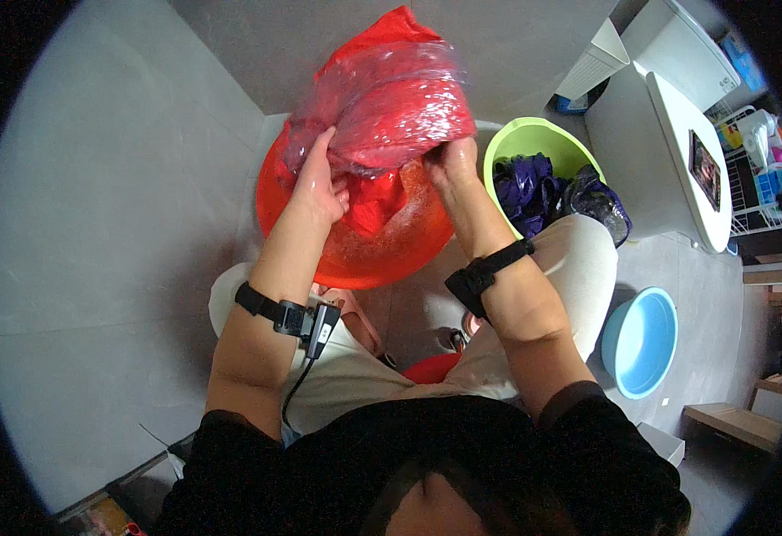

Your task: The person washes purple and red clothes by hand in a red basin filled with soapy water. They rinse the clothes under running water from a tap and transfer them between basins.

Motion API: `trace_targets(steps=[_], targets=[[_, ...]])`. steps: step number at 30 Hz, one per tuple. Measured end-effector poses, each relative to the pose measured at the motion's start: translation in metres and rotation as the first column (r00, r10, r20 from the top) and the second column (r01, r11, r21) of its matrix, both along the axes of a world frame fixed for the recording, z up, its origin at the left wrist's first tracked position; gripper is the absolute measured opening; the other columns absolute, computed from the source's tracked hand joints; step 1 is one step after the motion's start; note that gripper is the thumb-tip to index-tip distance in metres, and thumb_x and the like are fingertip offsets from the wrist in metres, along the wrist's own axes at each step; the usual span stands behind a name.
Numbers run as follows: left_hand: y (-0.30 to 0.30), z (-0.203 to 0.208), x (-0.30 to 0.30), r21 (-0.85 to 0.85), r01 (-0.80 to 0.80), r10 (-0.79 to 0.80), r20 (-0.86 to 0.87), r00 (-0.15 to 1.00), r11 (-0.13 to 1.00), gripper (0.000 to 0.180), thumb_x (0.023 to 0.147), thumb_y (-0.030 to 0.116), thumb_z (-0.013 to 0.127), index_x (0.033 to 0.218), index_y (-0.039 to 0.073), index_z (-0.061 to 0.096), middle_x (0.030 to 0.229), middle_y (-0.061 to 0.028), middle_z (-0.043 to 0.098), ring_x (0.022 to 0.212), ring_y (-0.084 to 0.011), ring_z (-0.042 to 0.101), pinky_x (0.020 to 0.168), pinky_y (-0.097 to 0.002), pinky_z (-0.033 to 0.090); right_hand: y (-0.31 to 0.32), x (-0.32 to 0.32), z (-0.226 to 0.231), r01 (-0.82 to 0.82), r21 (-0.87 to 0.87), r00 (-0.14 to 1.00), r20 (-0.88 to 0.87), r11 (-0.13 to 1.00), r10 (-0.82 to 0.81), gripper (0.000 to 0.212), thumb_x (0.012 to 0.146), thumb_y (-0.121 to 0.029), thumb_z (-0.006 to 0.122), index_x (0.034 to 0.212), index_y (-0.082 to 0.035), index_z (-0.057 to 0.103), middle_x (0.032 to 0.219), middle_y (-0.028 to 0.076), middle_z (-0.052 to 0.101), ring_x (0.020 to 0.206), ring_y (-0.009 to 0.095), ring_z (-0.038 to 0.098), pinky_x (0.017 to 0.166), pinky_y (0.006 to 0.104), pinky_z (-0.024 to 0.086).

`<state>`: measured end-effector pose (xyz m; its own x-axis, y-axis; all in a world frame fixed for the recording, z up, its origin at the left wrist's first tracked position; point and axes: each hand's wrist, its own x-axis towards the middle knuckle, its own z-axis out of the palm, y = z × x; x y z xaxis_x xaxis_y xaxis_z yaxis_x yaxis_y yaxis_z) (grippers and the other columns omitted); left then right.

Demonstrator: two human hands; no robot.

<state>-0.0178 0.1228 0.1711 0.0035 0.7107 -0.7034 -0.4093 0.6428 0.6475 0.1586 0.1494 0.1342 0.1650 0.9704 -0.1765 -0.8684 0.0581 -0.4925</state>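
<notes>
A bright red cloth bundle point(404, 112), partly covered by shiny clear film, is lifted above a red-orange basin point(391, 263). My left hand point(321, 188) grips its lower left side, thumb up along the film and fingers curled. At the lower right edge my right hand point(456, 165) is closed on the bundle, its fingertips tucked out of sight beneath. Part of the red cloth hangs down into the basin, where sudsy-looking liquid shows. To the right, a lime green basin point(543, 129) holds dark purple cloth point(526, 192), with a glossy dark piece draped over its rim.
A light blue basin point(641, 344) stands on the floor at right. Beyond the green basin are a white toilet point(672, 116) with a phone-like device point(705, 170) on its lid, a white bin point(592, 62) and a wire rack point(755, 170). Grey walls point(123, 196) border the left.
</notes>
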Motion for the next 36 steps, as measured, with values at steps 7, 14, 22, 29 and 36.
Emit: trace_targets(steps=[7,14,22,29,36], targets=[[-0.017,-0.005,0.014,0.225,-0.009,-0.093,0.437,0.895,0.974,0.079,0.087,0.072,0.032,0.148,0.021,0.03,0.153,-0.0082,0.03,0.139,-0.0364,0.029,0.108,-0.0672,0.014,-0.024,-0.026,0.015,-0.13,0.044,0.949,-0.284,0.991,0.137,0.035,0.095,-0.028,0.054,0.119,-0.003,0.055,0.117,0.013,0.062,0.107,0.027,0.059,0.098,0.0461,0.046],[0.002,0.009,0.008,0.265,-0.263,0.151,0.377,0.914,0.928,0.048,0.088,0.031,0.052,0.129,0.005,0.051,0.13,-0.0124,0.056,0.118,-0.0306,0.054,0.101,-0.0492,0.043,-0.047,-0.015,0.018,-0.251,0.105,0.941,-0.205,0.962,0.268,0.035,0.096,-0.024,0.054,0.124,-0.004,0.053,0.124,0.01,0.059,0.113,0.024,0.057,0.1,0.0432,0.046],[0.011,0.012,-0.012,0.39,-0.317,0.162,0.38,0.911,0.865,0.046,0.084,0.02,0.057,0.126,0.003,0.051,0.125,-0.0131,0.059,0.113,-0.0333,0.057,0.1,-0.0499,0.044,-0.059,0.047,0.004,-0.357,-0.233,0.566,0.717,0.905,0.408,0.055,0.086,-0.015,0.056,0.137,-0.003,0.037,0.112,0.009,0.056,0.1,0.022,0.056,0.076,0.0406,0.052],[-0.003,0.014,0.012,0.448,-0.322,0.189,0.315,0.93,0.834,0.044,0.082,0.016,0.058,0.123,0.002,0.052,0.122,-0.0132,0.059,0.11,-0.03,0.059,0.097,-0.045,0.047,-0.038,0.02,0.025,-0.298,-0.09,0.88,0.359,0.95,0.31,0.075,0.088,-0.061,0.048,0.141,-0.009,0.036,0.133,0.011,0.051,0.124,0.028,0.045,0.105,0.0477,0.034],[-0.008,0.001,0.027,0.484,-0.275,-0.01,0.507,0.862,0.831,0.05,0.08,0.017,0.055,0.127,0.0,0.049,0.122,-0.0158,0.06,0.108,-0.0321,0.06,0.098,-0.047,0.046,-0.044,-0.02,0.015,-0.225,-0.063,0.973,0.029,0.972,0.228,0.068,0.094,-0.059,0.039,0.131,-0.003,0.047,0.118,0.017,0.06,0.101,0.027,0.062,0.092,0.0437,0.051]])
